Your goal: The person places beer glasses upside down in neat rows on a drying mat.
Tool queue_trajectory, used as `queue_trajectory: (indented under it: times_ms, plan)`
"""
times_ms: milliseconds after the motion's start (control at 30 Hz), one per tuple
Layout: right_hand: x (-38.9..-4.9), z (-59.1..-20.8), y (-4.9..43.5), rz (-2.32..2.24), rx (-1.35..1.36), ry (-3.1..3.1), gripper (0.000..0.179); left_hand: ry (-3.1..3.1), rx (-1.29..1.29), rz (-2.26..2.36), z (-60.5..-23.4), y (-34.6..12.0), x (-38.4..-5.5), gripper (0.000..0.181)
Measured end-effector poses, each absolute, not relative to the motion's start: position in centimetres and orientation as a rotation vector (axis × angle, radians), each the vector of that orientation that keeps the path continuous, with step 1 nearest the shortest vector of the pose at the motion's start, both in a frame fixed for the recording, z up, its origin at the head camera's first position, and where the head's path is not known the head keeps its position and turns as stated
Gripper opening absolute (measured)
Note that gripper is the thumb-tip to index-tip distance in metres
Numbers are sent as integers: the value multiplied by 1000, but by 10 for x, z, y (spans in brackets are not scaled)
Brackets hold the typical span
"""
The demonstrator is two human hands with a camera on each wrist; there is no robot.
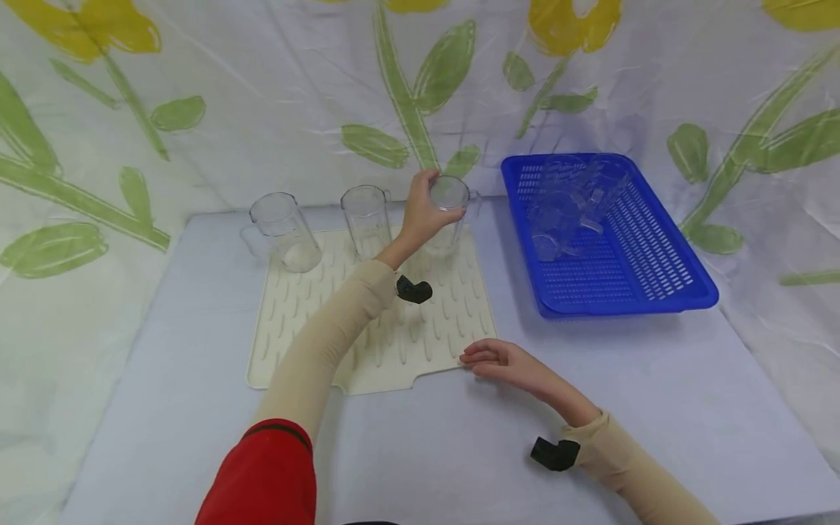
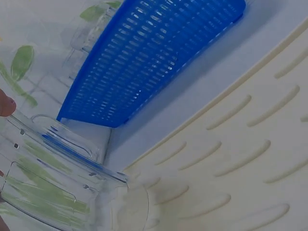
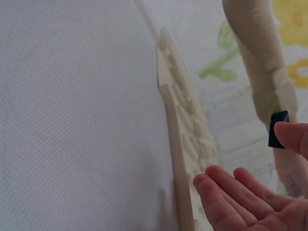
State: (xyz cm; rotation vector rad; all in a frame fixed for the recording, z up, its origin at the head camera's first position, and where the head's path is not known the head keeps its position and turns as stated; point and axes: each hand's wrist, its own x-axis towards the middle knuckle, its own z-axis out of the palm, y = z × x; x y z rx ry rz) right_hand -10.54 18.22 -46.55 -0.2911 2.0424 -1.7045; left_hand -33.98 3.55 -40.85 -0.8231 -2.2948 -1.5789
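Observation:
My left hand (image 1: 428, 211) grips a clear glass mug (image 1: 449, 195) near its rim, at the far right part of a cream ridged drying mat (image 1: 394, 343). The mug stands upright, its handle pointing right; in the left wrist view the same mug (image 2: 53, 178) fills the lower left. Two more clear mugs stand along the mat's far edge, a middle mug (image 1: 366, 215) and a left mug (image 1: 282, 222) with its handle to the left. My right hand (image 1: 508, 364) holds nothing, its fingers loosely extended beside the mat's near right corner.
A blue perforated basket (image 1: 630, 292) sits at the back right, with several clear glass mugs (image 1: 564, 197) lying in its far left part. A flowered curtain (image 1: 262, 95) hangs behind the table. White cloth (image 1: 420, 467) covers the tabletop.

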Motion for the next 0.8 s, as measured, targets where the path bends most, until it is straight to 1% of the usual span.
queue_trajectory:
  times_ms: [267, 533, 800]
  plan:
    - [-105, -469, 185, -1725, -279, 2031, 39, -2300, -699, -1590, -418, 31, -346, 74]
    - [-105, -473, 186, -1759, -278, 2006, 40, -2326, -704, -1617, -422, 28, -350, 76]
    - [-103, -475, 186, -1762, -272, 2025, 40, -2341, -764, -1589, -422, 28, -349, 77]
